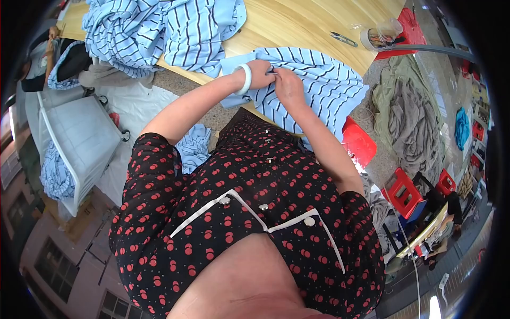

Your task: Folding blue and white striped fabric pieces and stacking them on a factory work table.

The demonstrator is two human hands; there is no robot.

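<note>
A light-blue cloth [324, 80] with dark stripes lies over the near edge of the wooden table and hangs partly off it. My left hand [258, 74], with a pale bangle [244, 80] at the wrist, pinches the cloth near its left part. Close against it, my right hand [290, 87] is closed on the same fold, its fingertips nearly touching the left ones. What exactly lies between the fingertips is too small to make out. Left of my hands, more cloth of the same striped kind is heaped in a pile [143, 37] on the table.
On the wooden table [297, 26] lie thread snips [343, 39] beside a tub of tools [374, 38]. Red stools [406, 191] and grey fabric [411, 122] stand and lie to the right. A white wheeled cart [85, 138] is at left; another person's arm [50, 50] shows beyond.
</note>
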